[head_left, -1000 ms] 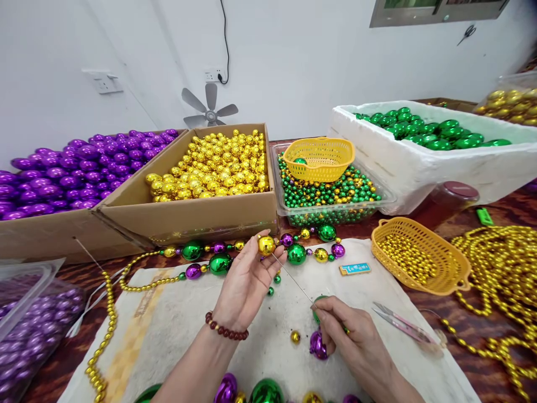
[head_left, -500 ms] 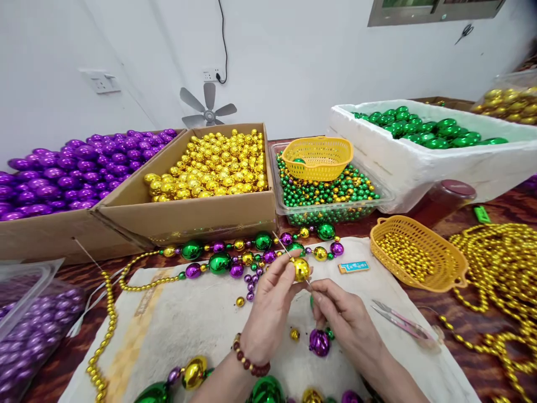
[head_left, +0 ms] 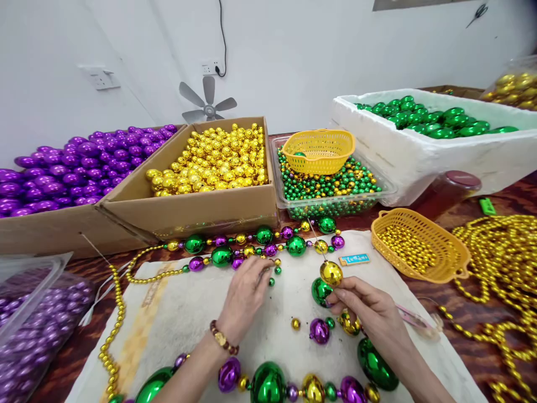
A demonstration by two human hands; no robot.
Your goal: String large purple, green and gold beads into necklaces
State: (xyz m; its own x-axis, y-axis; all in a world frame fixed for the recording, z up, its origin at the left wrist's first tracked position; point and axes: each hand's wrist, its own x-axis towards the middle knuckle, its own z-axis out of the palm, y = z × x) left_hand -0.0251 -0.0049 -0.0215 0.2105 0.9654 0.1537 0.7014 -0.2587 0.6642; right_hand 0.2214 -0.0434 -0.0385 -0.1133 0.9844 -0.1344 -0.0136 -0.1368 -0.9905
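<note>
My right hand (head_left: 369, 309) pinches a thin needle with a gold ball bead (head_left: 331, 273) threaded on it, held just above a green ball bead (head_left: 319, 291) on the white cloth (head_left: 176, 319). My left hand (head_left: 247, 294) reaches palm down to the small loose beads (head_left: 274, 271) near the strung row of green, purple and gold beads (head_left: 235, 249); whether its fingers grip one is hidden. A small gold bead (head_left: 296, 323) and a purple bead (head_left: 319, 330) lie between my hands. A string of big beads (head_left: 268, 383) runs along the cloth's near edge.
Cardboard boxes of purple balls (head_left: 75, 165) and gold balls (head_left: 213, 162) stand behind, then a clear tub of small beads (head_left: 331, 193) with a yellow basket (head_left: 319, 150) on it. A white box of green balls (head_left: 432, 126), an orange basket (head_left: 419, 252), gold chains (head_left: 499, 268) and scissors (head_left: 415, 320) lie right.
The gold bead passed from my left hand's fingers to the needle in my right hand, which moved right. My left hand dropped to the loose beads. The view tilted down.
</note>
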